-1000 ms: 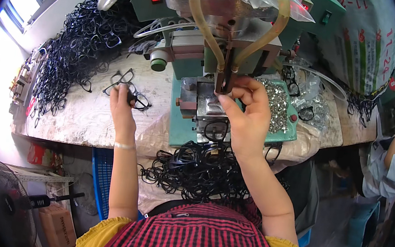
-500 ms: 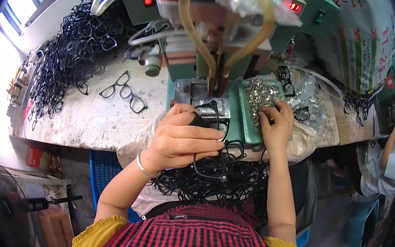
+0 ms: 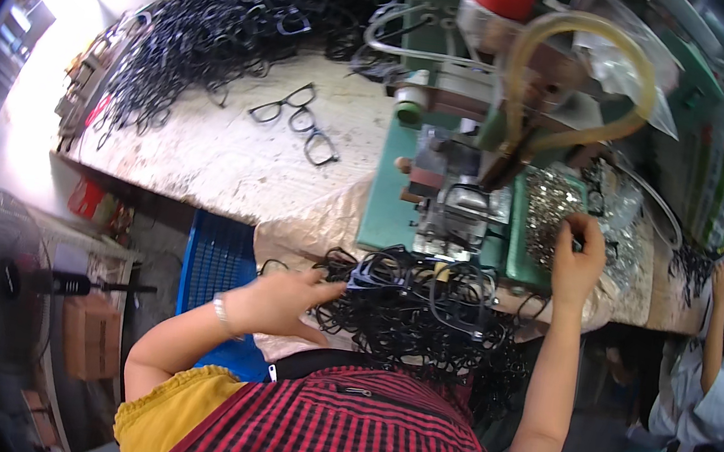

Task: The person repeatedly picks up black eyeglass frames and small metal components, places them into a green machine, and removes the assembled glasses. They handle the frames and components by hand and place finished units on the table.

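My left hand (image 3: 285, 302) reaches into the heap of black eyeglass frames (image 3: 423, 315) on my lap, its fingers closing on one frame at the heap's left edge. My right hand (image 3: 577, 257) rests with pinched fingertips in the tray of small shiny metal parts (image 3: 549, 208) to the right of the green machine (image 3: 451, 160). A black frame (image 3: 463, 211) sits on the machine's fixture below a looped tan hose (image 3: 570, 80).
Two finished black frames (image 3: 296, 118) lie on the pale bench (image 3: 225, 164). A big pile of black frames (image 3: 225, 19) fills the far left. A blue crate (image 3: 217, 267) stands under the bench, a fan (image 3: 12, 278) at left. Another person (image 3: 709, 377) works at right.
My left hand has dropped from the machine's fixture down to the lap heap. My right hand stays at the tray of metal parts. The view has shifted left.
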Tool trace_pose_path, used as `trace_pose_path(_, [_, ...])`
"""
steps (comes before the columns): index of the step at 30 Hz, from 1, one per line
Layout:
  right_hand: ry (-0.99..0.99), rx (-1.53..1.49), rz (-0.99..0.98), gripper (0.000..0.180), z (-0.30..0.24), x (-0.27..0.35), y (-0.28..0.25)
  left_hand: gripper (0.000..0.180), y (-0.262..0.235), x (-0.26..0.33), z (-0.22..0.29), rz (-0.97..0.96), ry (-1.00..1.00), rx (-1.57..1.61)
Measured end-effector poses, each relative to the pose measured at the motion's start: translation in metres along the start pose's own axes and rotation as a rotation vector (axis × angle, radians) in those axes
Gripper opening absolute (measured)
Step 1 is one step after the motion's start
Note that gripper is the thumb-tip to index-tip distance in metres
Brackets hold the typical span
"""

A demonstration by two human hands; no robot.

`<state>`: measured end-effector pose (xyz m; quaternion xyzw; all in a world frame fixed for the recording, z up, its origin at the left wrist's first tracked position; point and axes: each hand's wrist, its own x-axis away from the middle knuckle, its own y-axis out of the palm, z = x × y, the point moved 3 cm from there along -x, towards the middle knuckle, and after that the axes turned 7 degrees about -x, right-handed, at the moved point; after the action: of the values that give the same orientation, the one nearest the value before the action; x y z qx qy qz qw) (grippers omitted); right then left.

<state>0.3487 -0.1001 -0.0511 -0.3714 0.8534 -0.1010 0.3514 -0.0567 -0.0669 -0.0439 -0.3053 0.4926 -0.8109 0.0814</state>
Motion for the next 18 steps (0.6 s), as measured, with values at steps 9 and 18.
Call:
trace_pose_path(9, [0.036,-0.063,-0.16,0.015,0.006,-0.013,0.006,0.074,-0.006,-0.034,0.084,-0.109,0.608,0.373])
trace_pose_path(18, [-0.031,0.065,0.037,0.013,0.007,0.014,-0.013,0.058,-0.097,-0.109,-0.149,0.713,-0.909,-0.14])
